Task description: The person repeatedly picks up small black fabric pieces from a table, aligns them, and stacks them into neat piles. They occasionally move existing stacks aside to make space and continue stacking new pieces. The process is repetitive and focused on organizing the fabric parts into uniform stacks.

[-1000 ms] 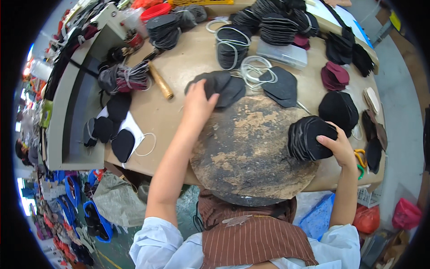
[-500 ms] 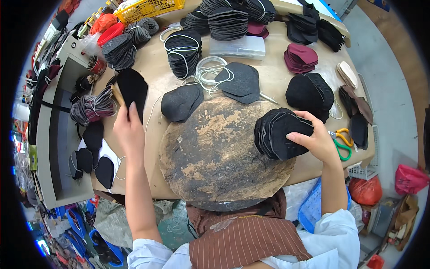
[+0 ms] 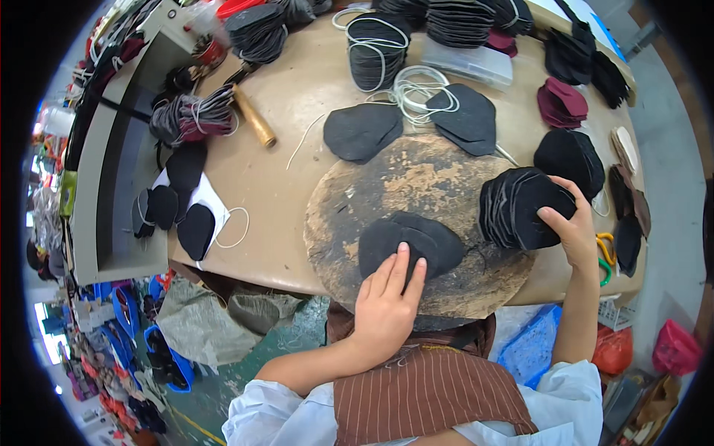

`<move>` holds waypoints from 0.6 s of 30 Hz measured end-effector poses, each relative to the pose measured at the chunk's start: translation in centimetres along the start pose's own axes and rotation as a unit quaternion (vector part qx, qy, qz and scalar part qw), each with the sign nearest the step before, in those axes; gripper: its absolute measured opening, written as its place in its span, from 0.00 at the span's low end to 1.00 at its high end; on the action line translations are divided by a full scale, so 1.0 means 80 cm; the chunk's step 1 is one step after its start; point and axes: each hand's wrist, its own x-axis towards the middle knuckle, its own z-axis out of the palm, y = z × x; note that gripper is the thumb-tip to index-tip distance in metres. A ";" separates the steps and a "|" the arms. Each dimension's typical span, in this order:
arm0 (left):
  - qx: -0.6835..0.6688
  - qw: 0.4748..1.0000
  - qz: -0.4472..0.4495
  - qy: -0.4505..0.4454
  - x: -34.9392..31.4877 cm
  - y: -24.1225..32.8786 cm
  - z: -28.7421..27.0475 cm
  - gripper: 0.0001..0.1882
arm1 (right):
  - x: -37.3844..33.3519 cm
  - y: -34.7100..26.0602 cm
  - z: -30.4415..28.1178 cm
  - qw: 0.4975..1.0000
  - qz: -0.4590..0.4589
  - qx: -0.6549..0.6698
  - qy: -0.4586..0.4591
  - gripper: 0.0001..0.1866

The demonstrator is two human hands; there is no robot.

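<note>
L hand (image 3: 384, 318) flat on blk pcs (image 3: 440, 245); R hand (image 3: 582, 241) apart, clamped on blk stack (image 3: 513, 208), nr tabletop (image 3: 286, 241) front edge. Prob. light, bendy; best gripped by rims.

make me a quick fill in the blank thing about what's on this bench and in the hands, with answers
1. The left hand touches dark flat material on a worn board whose outline is ____ rather than square.
2. The right hand grips a stack of pieces coloured ____.
3. The wooden stick lies to the ____ of the board.
4. The looped cord beyond the board is ____ in colour.

Missing words: round; black; left; white
</note>
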 end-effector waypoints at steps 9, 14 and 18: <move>-0.049 0.996 -0.017 0.074 -0.007 -0.006 0.019 0.25 | -0.008 0.002 0.006 0.949 -0.130 -0.257 0.124 0.26; -0.162 0.986 -0.022 0.028 -0.001 -0.019 0.005 0.32 | -0.012 -0.006 0.010 0.905 -0.172 -0.373 0.112 0.24; -0.457 0.880 -0.126 -0.029 0.001 -0.057 -0.033 0.33 | -0.013 0.001 0.005 0.916 -0.157 -0.357 0.094 0.23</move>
